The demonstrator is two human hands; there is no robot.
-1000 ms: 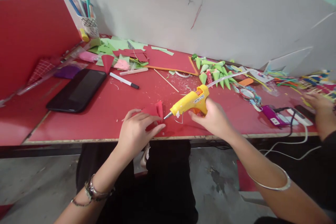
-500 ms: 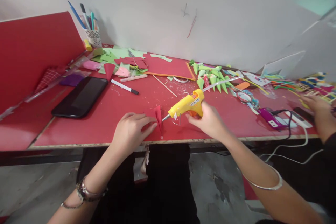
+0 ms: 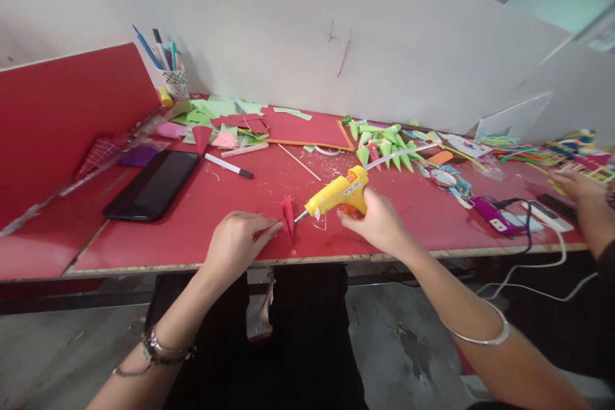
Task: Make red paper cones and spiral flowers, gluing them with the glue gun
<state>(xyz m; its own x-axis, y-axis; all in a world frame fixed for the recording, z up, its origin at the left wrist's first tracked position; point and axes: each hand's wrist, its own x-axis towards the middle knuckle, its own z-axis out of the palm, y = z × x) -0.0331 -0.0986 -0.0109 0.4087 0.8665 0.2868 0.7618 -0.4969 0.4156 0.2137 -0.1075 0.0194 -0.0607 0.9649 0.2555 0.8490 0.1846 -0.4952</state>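
Note:
My left hand point(image 3: 240, 237) is closed, with thumb and fingertips pinched at the left edge of a folded piece of red paper point(image 3: 287, 218), which narrows to a point near the table's front edge. A yellow hot glue gun point(image 3: 336, 194) is gripped in my right hand point(image 3: 379, 221). Its metal nozzle points left, close beside the red paper, and I cannot tell whether they touch. A clear glue stick point(image 3: 398, 155) sticks out of the gun's back. Behind the gun lies a pile of green paper cones point(image 3: 387, 141).
A black phone point(image 3: 152, 186), a marker point(image 3: 229, 166) and a red paper cone point(image 3: 202, 139) lie on the left. Green paper scraps point(image 3: 211, 109) spread along the wall by a pen cup point(image 3: 175, 83). At right are a purple power adapter point(image 3: 497, 214), cables and another person's hand point(image 3: 579, 186).
The view has shifted slightly. My left fingertips have drawn back a little to the left along the red paper. The glue gun stays beside it in my right hand.

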